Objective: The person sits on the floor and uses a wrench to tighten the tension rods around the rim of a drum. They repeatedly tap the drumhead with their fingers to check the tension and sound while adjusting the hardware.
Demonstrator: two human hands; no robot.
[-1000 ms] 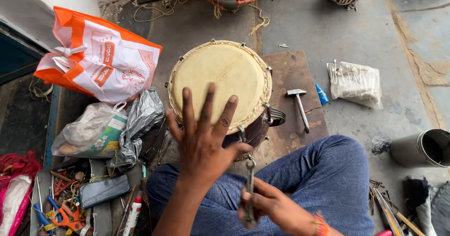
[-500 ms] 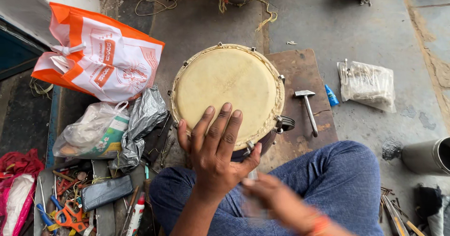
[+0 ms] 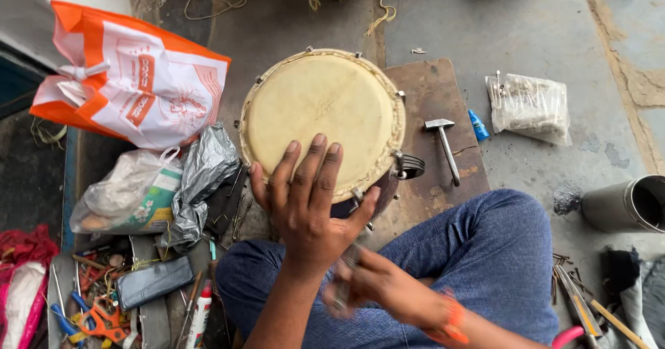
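1. Here, the person's left hand (image 3: 305, 207) is hovering flat over the near edge of the drum (image 3: 322, 120), fingers spread wide and gripping nothing — whether the fingertips are touching the pale skin cannot be told
2. The drum is standing head-up on a brown board (image 3: 433, 124), just in front of the person's knees in blue trousers (image 3: 485, 266)
3. The right hand (image 3: 377, 287) is sitting low beside the left wrist, fingers curling around a small metal tool (image 3: 344, 287) — blurred, so its kind is unclear
4. A hammer (image 3: 443, 148) is lying on the board right of the drum, with a clear bag of small parts (image 3: 530, 106) further right
5. An orange-and-white bag (image 3: 131, 79) is lying to the left, near the drum
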